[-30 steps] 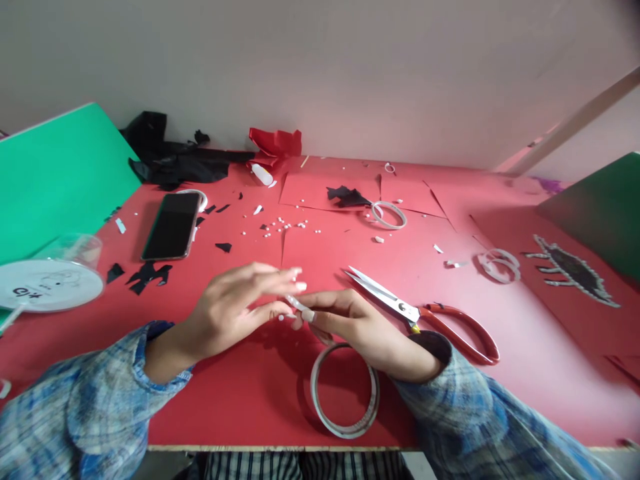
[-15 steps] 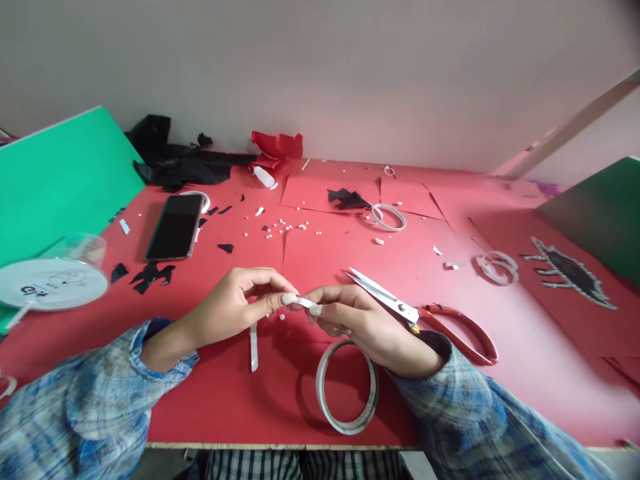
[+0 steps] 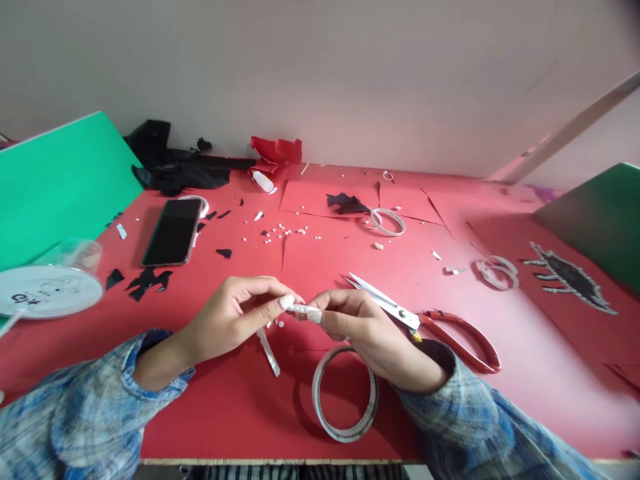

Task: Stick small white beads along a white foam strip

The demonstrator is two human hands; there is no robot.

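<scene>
My left hand (image 3: 235, 320) and my right hand (image 3: 367, 333) meet above the red table (image 3: 225, 400), both pinching a short white tape strip (image 3: 301, 310) between fingertips. A loose end of the strip (image 3: 269, 351) hangs down from my left hand's fingers. A large white tape roll (image 3: 344, 393) lies flat just below my right hand. Red-handled scissors (image 3: 430, 323) lie partly open right beside my right wrist.
A black phone (image 3: 173, 231) lies at the left, with black paper scraps (image 3: 145, 280) and small white beads (image 3: 285, 230) around it. A clear lidded cup (image 3: 50, 283) and green board (image 3: 55, 187) sit far left. Smaller tape rings (image 3: 387, 220) and a black beaded cut-out (image 3: 573, 277) lie at the right.
My left hand closed from spread fingers into a pinch on the strip. A loose length of the strip now hangs from it and has swung to the right.
</scene>
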